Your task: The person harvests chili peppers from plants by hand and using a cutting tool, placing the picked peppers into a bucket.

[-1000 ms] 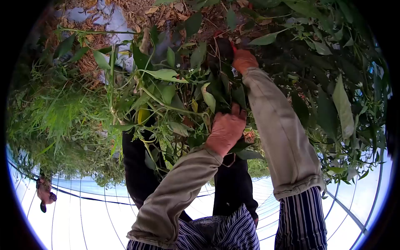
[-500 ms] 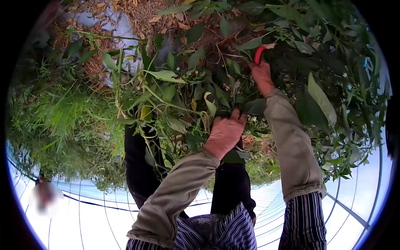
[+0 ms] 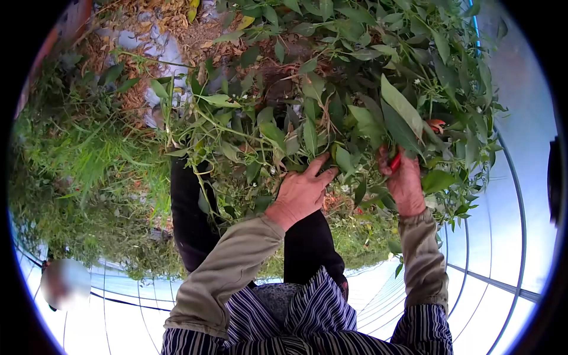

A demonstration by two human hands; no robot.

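Observation:
In my right hand, a red chili pepper is gripped between the thumb and curled fingers, under a long broad leaf. My left hand lies back up against the lower part of the pepper plant. Its index finger and thumb are stretched out and apart among the leaves, with nothing visible in them; the other fingers are partly hidden. Up and right of my right hand, a reddish-orange piece, perhaps another pepper, shows between leaves.
Bent, leafless-looking stems cross left of my left hand. Grey plastic sheeting and dry leaves cover the ground at the upper left. Green grass grows at the left. Greenhouse ribs curve along the right. A blurred person is at the lower left.
My right hand has drawn back toward me and slightly right, still holding the red chili pepper. My left hand has shifted a little left and down, its fingers more spread.

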